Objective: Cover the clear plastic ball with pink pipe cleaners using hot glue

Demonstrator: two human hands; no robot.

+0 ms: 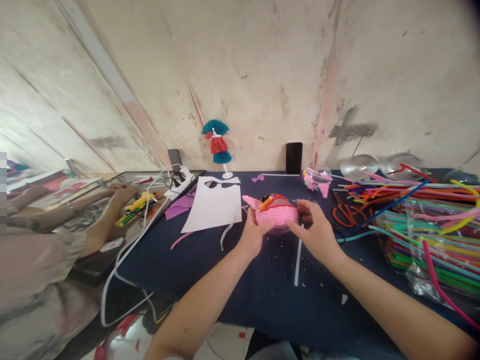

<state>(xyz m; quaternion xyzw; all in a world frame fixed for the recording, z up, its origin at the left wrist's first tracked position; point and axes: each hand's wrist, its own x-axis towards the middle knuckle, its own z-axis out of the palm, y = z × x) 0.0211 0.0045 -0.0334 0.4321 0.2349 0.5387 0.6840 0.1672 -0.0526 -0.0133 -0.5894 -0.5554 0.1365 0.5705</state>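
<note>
A round pink figure [275,216], wound from fuzzy pipe cleaners, has a pink fin-like piece on its left and a red, yellow and black patch on top. Clear plastic shows at its underside. My left hand [255,234] grips the left side, thumb across the front. On the right, my right hand [314,227] curls round it, thumb against the lower edge. Behind it sits a similar pink-and-clear piece [317,181]. White paper [215,205] lies to the left, and a white strip [298,257] lies in front.
Bundles of coloured pipe cleaners [435,250] and orange-handled scissors [347,214] lie to the right. Clear plastic domes [359,165] and a phone [294,158] are by the wall. A white power strip [180,184] with cables stands left, near another person's hand [123,192] and a yellow tool [140,201].
</note>
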